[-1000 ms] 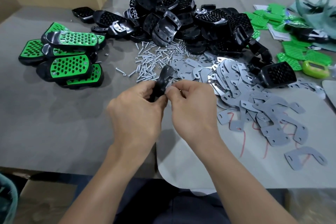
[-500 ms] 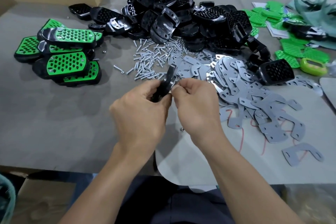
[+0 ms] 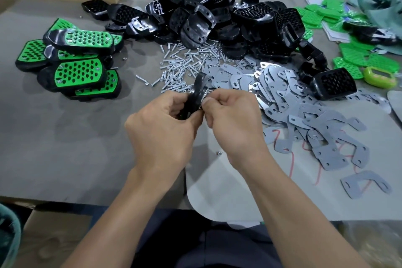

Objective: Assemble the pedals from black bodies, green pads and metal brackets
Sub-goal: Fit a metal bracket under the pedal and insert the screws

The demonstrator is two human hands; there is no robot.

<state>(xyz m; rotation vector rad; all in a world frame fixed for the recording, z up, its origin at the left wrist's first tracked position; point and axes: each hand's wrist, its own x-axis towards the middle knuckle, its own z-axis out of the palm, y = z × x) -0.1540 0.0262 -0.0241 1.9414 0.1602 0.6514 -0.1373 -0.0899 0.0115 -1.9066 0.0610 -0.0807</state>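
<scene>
Black body [image 3: 197, 90] gripped edge-up in left hand [image 3: 161, 125].

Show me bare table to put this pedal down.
Free: the grey table between the finished pedals, left hand and near edge; the pale sheet between right forearm and lone bracket. Crowded farther back: screws, metal brackets, black bodies.
</scene>
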